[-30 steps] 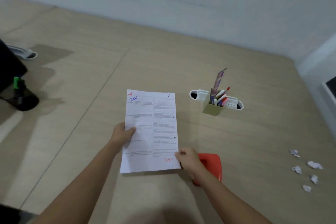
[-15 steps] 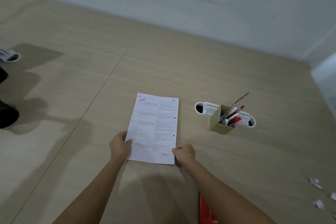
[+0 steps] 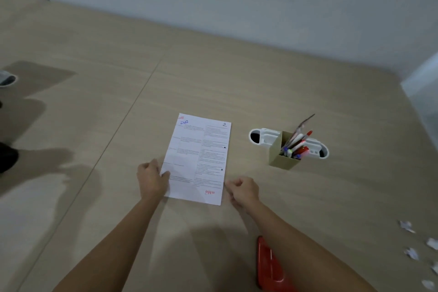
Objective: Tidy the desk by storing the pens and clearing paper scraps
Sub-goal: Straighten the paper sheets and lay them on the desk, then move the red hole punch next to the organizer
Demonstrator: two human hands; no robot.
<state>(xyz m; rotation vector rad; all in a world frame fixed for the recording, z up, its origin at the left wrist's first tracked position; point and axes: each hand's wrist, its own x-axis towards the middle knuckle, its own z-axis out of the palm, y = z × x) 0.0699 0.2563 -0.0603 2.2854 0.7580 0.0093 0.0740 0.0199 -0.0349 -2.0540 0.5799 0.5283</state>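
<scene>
A printed sheet of paper (image 3: 201, 156) lies flat on the wooden desk (image 3: 213, 83). My left hand (image 3: 151, 179) grips its lower left edge, thumb on top. My right hand (image 3: 243, 191) is curled at the sheet's lower right corner, touching the edge; whether it pinches it I cannot tell. A tan square pen holder (image 3: 282, 153) with several pens (image 3: 296, 146) stands to the right of the sheet. Several crumpled paper scraps (image 3: 411, 252) lie at the far right edge of the view.
A white oval cable grommet (image 3: 263, 137) sits in the desk behind the pen holder. A red plastic object (image 3: 267, 268) lies under my right forearm. A dark object (image 3: 7, 156) is at the left edge. A grey wall borders the desk's far side.
The sheet has gone from held up off the desk to lying flat on it, farther from me. The view has shifted, so the red object now sits lower in the frame.
</scene>
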